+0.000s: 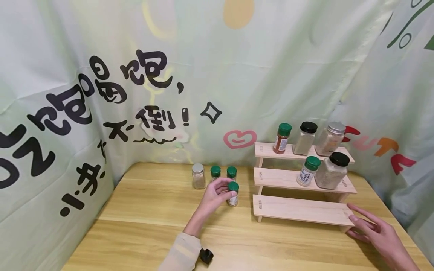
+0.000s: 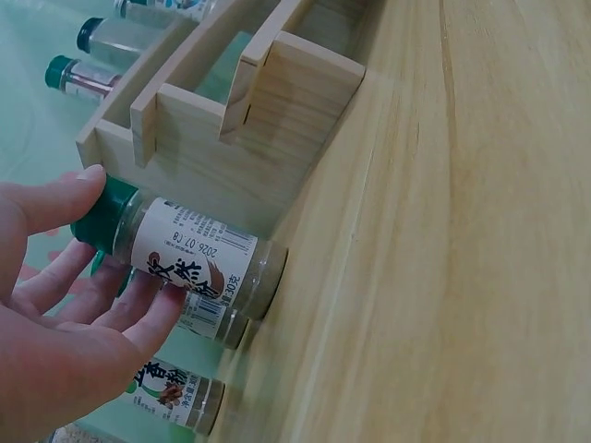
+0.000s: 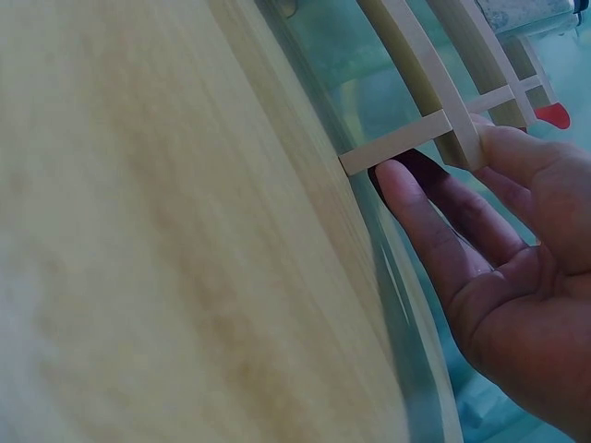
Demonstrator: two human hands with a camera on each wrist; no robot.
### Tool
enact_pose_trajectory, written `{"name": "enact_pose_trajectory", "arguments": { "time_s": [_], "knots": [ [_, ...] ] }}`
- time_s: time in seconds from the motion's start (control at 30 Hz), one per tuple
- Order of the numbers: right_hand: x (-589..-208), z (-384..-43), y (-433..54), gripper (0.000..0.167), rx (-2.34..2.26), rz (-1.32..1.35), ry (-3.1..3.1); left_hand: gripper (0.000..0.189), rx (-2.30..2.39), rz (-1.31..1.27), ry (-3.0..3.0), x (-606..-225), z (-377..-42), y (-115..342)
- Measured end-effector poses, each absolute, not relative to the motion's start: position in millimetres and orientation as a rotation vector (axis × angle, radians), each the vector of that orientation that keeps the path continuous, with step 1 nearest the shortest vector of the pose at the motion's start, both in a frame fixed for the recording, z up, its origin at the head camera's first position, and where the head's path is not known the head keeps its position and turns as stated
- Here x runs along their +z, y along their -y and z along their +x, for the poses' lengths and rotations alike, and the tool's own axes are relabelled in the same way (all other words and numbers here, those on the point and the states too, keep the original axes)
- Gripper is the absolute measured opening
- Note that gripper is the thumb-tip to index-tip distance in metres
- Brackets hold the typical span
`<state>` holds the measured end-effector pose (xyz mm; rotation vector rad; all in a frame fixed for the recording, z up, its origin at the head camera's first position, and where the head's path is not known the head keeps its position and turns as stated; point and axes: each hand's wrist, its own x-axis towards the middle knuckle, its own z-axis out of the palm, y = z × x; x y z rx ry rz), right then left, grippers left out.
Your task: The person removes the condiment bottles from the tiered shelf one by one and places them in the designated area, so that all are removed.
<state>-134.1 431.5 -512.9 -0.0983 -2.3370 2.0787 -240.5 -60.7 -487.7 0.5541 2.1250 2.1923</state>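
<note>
My left hand (image 1: pixel 214 195) holds a green-capped spice jar (image 2: pixel 199 249) with a white label, thumb on the cap and fingers along its other side. In the head view this jar looks upright; I cannot tell whether its base touches the table. Close behind it stand two more green-capped jars (image 1: pixel 215 171) and a silver-lidded jar (image 1: pixel 198 177). At the right, my right hand (image 1: pixel 381 234) grips the end of the lowest step of a three-step wooden rack (image 1: pixel 301 210), thumb and fingers around the board's end beside its leg (image 3: pixel 397 143).
A red-filled green-capped jar (image 1: pixel 280 143), a black-lidded jar (image 1: pixel 304 141) and a silver-lidded jar (image 1: pixel 329 142) line the top step. The middle step bears a green-capped jar (image 1: pixel 306 174) and a large black-lidded jar (image 1: pixel 330 175). Printed cloth (image 1: pixel 203 56) hangs behind the wooden table (image 1: pixel 142 210).
</note>
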Motion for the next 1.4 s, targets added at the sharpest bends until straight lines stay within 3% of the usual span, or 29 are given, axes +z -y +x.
{"name": "enact_pose_trajectory", "arguments": {
  "time_s": [0.47, 0.77, 1.17, 1.4],
  "knots": [
    [-512.8, -132.8, -431.5, 0.037, 2.150, 0.002, 2.255, 0.039, 2.204, 0.570, -2.118, -489.6, -242.4, 59.6],
    [-512.1, -132.0, -432.2, 0.037, 2.113, -0.069, 2.302, 0.043, 2.186, 0.639, -2.117, -488.5, -241.8, 61.6],
    [-512.5, -132.2, -431.1, 0.039, 2.190, 0.068, 2.206, 0.034, 2.270, 0.677, -2.176, -465.4, -231.8, 60.7],
    [-512.3, -131.9, -433.0, 0.038, 2.096, -0.028, 2.317, 0.028, 2.297, 0.758, -2.243, -448.6, -223.8, 55.1]
  ]
}}
